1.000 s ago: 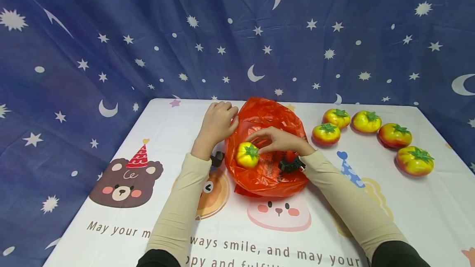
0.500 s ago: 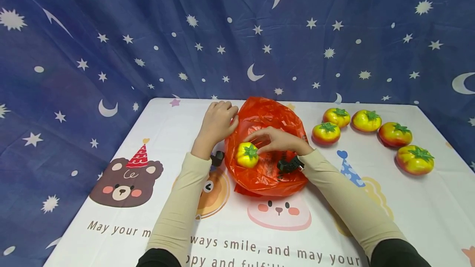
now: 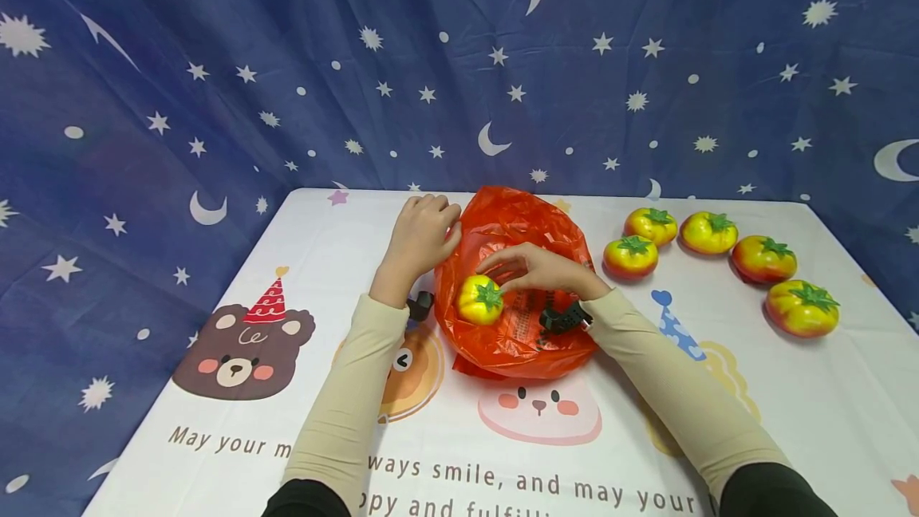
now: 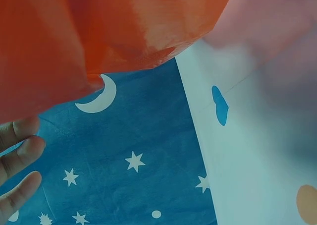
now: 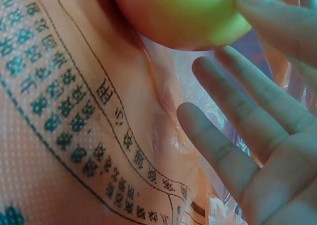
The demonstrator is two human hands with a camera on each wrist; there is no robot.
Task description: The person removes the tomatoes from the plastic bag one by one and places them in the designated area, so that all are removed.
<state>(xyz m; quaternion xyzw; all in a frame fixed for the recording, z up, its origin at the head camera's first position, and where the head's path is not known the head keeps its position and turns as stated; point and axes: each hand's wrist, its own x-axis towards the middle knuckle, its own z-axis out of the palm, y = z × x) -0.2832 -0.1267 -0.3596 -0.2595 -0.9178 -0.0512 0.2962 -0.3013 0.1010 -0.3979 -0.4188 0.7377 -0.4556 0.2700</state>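
A red plastic bag (image 3: 531, 349) lies spread with its mouth up on the table. At its upper left rim my left hand (image 3: 424, 234) grips the bag's edge; fingertips (image 4: 29, 150) show below the film in the left wrist view, the thumb's contact hidden there. Inside the bag mouth, toward the left, is a yellow-and-red tomato (image 3: 479, 301) with a green leafy top. My right hand (image 3: 538, 268) reaches in from the right and pinches this tomato, its thumb (image 5: 277, 22) against the leafy top and a finger beneath. The other fingers (image 5: 218, 145) stand apart from it.
Several more yellow-red tomatoes (image 3: 708, 234) lie on the right of the white printed table cover (image 3: 237, 453). Behind the table hangs a blue curtain (image 3: 402, 62) with moons and stars. Dark camera straps (image 3: 563, 317) sit at the wrists.
Hardly anything differs. The right hand and the tomato shift a few pixels left, then back right; the left hand stays at the bag's rim.
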